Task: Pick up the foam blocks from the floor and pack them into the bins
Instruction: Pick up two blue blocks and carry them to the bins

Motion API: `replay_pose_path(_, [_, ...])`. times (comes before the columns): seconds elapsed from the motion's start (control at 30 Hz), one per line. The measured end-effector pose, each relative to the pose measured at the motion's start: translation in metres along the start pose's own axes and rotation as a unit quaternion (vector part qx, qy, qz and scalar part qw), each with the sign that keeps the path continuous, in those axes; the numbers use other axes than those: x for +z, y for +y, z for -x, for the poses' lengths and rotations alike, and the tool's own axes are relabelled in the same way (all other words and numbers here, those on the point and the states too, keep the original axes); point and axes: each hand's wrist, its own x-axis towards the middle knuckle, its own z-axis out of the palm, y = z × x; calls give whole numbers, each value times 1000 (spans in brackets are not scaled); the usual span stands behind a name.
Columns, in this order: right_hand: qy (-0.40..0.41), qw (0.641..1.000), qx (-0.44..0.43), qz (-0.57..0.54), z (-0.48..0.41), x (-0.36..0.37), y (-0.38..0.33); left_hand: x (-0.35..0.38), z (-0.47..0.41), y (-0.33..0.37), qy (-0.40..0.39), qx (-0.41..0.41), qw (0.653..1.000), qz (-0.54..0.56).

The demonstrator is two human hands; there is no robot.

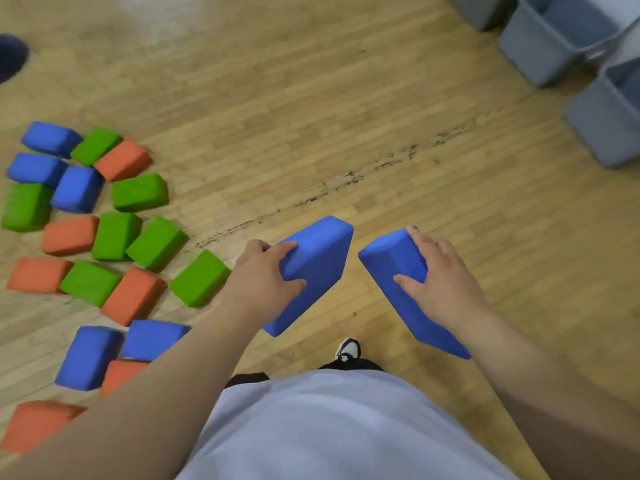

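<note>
My left hand (265, 275) grips one blue foam block (318, 265) above the wooden floor, and my right hand (441, 275) grips a second blue foam block (391, 258) beside it. Both blocks are held in the air in front of my body, tilted towards each other. Several blue, green and orange foam blocks (138, 192) lie scattered on the floor at the left. Grey plastic bins (540, 43) stand at the upper right, well away from both hands.
A second grey bin (602, 123) stands at the right edge and a third (481, 12) at the top. A dark scuff line (346, 181) crosses the floor. My shoe (348, 349) shows below the blocks. A dark round object (10, 57) sits at the far left.
</note>
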Motion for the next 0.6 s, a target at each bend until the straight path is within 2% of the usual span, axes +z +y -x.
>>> replay_pose_path(0.27, [98,990,56,-81,-94,-69,22,-22,-112,101,34,64,997,11])
replay_pose_path(0.6, [137,978,129,-93,-266,-136,1,-75,-336,197,4,170,984,52])
